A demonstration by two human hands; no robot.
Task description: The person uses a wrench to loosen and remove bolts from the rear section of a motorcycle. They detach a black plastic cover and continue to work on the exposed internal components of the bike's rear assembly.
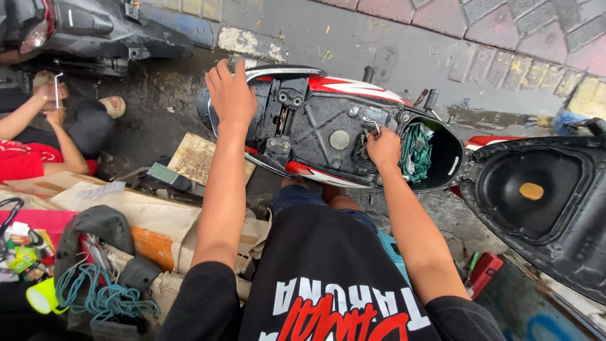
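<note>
The right hand (384, 148) has its grip closed narrow around a small L-shaped metal key (374, 126), whose bent end pokes up above the fingers and stands against the black plastic deck of the scooter body (315, 129). The left hand (230, 95) lies flat and spread wide on the rear end of that same body, palm down, holding nothing, pressing on the edge near the white and red trim. The scooter body lies between the two arms, seat removed, its black inner panel bare with bolts and a round grey cap (339, 139) showing near the middle. Just right of the right hand, the open storage tub (445, 158) holds a crumpled green and white cloth (415, 155). Further right the upturned black seat (543, 202) lies with a yellow patch in its hollow. The wet pavement (404, 57) runs beyond, with painted kerb blocks along the top. To the left, another person in red (25, 158) crouches with a thin metal tool (57, 88) in hand beside a second dark scooter (95, 28). Nearer at lower left lie cardboard sheets (196, 158), a coil of teal cord (95, 297), and a yellow cup (41, 297)
</note>
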